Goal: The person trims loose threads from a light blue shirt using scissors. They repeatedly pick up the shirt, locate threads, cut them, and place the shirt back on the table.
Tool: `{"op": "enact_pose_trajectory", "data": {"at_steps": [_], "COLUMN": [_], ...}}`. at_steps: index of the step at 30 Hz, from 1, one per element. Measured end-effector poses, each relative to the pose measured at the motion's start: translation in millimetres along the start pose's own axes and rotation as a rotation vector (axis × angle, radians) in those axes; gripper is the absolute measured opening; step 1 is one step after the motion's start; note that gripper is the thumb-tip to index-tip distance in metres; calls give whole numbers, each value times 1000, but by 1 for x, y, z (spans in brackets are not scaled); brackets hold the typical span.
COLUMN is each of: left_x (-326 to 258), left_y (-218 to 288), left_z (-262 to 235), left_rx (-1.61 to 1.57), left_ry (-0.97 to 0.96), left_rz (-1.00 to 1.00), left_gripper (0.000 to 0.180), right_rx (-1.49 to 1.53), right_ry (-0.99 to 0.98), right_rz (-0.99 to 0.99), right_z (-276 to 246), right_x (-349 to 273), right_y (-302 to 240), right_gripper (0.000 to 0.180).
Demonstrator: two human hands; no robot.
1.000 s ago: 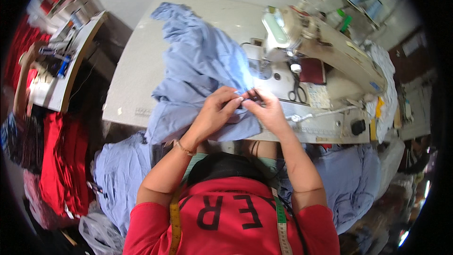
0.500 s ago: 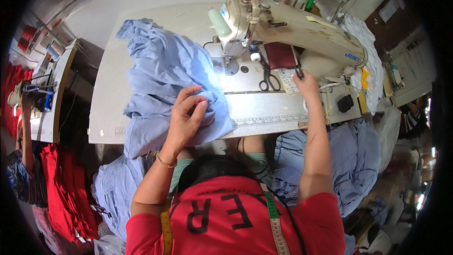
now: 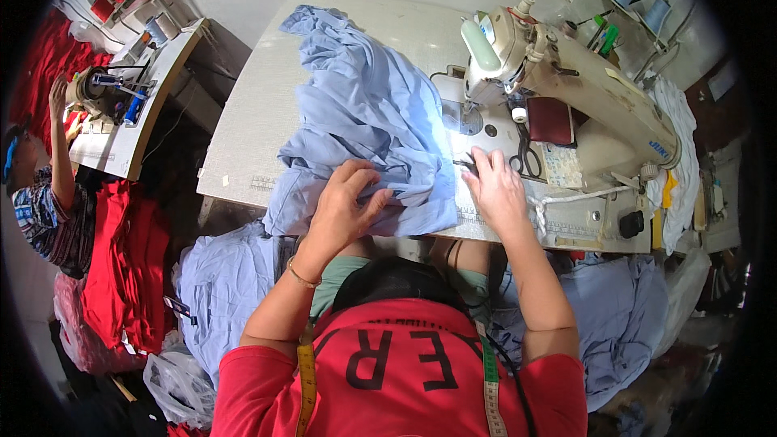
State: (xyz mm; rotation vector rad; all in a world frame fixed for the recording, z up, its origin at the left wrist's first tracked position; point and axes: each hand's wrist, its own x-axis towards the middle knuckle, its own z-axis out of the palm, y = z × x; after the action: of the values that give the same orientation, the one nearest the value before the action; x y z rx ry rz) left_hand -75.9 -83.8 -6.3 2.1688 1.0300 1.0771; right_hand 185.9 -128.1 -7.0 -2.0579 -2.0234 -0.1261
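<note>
A crumpled light-blue garment [image 3: 356, 105] spreads over the sewing table, its right edge beside the needle area of the sewing machine [image 3: 583, 73]. My left hand [image 3: 348, 202] rests on the near part of the cloth, thumb and fingers apart. Just right of the garment is my right hand [image 3: 498, 194], its fingers closed on a small dark tool [image 3: 464, 163] whose tip points left toward the cloth. Most of that tool is hidden by the fingers, so its kind is unclear. Black-handled scissors [image 3: 528, 160] lie on the table beyond the right hand.
A dark red pouch [image 3: 550, 120] lies under the machine arm. White cord [image 3: 583, 196] and a black object [image 3: 631, 224] are at the table's right. Blue garments [image 3: 231, 283] hang below the left edge. A person [image 3: 53, 194] works at another machine on the far left.
My right hand has come left from beside the pouch to the garment's edge, bringing the dark tool. My left hand's thumb and fingers have spread from a pinch. The view has shifted left.
</note>
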Motion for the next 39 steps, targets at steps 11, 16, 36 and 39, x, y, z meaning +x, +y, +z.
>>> {"op": "enact_pose_trajectory", "data": {"at_steps": [11,16,36,39], "left_x": [-3,-9,16,24], "left_y": [10,-5,20,13], "left_z": [-11,-8,5,16], "left_rx": [96,131,-279,-249], "left_ry": [-116,-115,69,55], "left_rz": [11,143,-62,-90], "left_gripper": [28,24,14,16], "right_rx": [640,958,1978,1886], "right_ry": [-69,-173,-257,-226], "right_rz": [-101,-65,319,277], "right_z": [3,21,-1,-2], "right_x": [19,25,21,20], "right_y": [-50,-39,-71,-70], "right_gripper": [34,35,52,53]}}
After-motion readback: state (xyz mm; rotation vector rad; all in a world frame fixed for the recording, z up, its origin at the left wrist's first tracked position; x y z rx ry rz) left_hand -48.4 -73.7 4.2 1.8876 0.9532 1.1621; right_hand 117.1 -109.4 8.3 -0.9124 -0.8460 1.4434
